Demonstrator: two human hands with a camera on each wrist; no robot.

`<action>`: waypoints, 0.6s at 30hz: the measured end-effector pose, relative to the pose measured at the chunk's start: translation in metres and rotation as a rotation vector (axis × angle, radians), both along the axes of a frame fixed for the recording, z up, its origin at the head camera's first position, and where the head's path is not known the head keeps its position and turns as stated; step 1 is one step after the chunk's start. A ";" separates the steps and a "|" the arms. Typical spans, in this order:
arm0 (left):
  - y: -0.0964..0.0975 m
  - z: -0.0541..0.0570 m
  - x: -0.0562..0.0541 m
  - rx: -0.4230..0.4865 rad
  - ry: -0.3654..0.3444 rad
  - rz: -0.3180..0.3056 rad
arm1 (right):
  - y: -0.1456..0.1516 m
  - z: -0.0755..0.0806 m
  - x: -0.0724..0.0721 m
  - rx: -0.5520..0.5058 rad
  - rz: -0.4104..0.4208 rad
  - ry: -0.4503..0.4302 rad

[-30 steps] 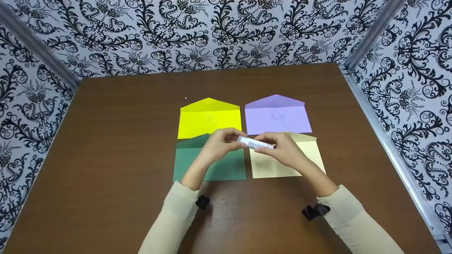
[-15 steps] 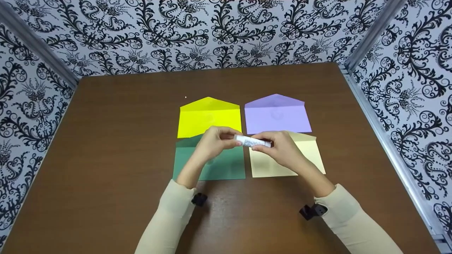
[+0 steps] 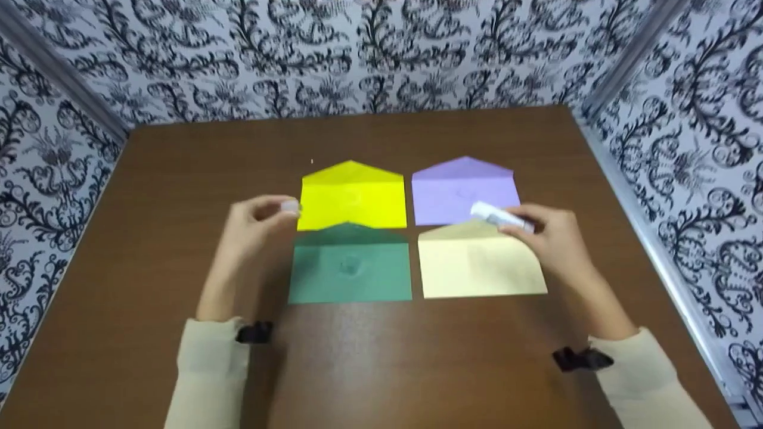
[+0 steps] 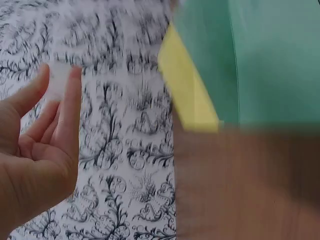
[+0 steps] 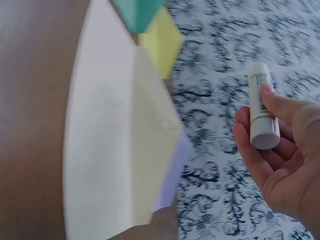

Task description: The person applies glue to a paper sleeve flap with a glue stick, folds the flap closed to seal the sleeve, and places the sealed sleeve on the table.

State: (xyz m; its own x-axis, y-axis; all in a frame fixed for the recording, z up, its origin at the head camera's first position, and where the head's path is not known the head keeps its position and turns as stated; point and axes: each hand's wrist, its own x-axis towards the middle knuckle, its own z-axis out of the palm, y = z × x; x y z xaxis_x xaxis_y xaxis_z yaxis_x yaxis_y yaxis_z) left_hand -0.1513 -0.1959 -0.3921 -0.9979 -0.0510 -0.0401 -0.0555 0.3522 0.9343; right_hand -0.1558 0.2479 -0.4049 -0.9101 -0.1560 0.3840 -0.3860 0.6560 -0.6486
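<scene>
A white glue stick (image 3: 501, 216) is held in my right hand (image 3: 554, 238), above the upper part of the cream envelope (image 3: 459, 271). In the right wrist view the thumb presses on the printed side of the glue stick (image 5: 261, 110). My left hand (image 3: 244, 232) pinches a small whitish cap (image 3: 290, 207) between thumb and fingers, left of the yellow envelope (image 3: 369, 205). That cap (image 4: 58, 82) is blurred in the left wrist view. Beside the cream envelope lies a green envelope (image 3: 381, 274), and behind is a purple envelope (image 3: 444, 202). All the envelopes have raised flaps.
The envelopes lie in two rows on a brown wooden table (image 3: 351, 357). A tiny white speck (image 3: 312, 161) is on the table behind the yellow envelope. Patterned black-and-white walls (image 3: 334, 59) border the back and sides.
Both hands were together on the glue stick over the envelopes. They have come apart: the left hand moved left with the cap, the right hand moved right with the glue stick.
</scene>
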 end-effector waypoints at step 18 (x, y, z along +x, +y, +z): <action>-0.025 -0.024 -0.011 -0.620 -0.182 0.041 | -0.004 -0.004 0.003 -0.133 0.085 -0.198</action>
State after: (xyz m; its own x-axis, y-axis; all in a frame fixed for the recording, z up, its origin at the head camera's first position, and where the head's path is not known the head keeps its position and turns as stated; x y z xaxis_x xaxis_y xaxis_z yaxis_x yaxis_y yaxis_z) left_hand -0.1624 -0.2206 -0.4161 -0.9748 -0.1564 -0.1591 -0.2182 0.8175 0.5329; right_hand -0.1531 0.2437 -0.4085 -0.9554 -0.1948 0.2222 -0.2931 0.5304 -0.7955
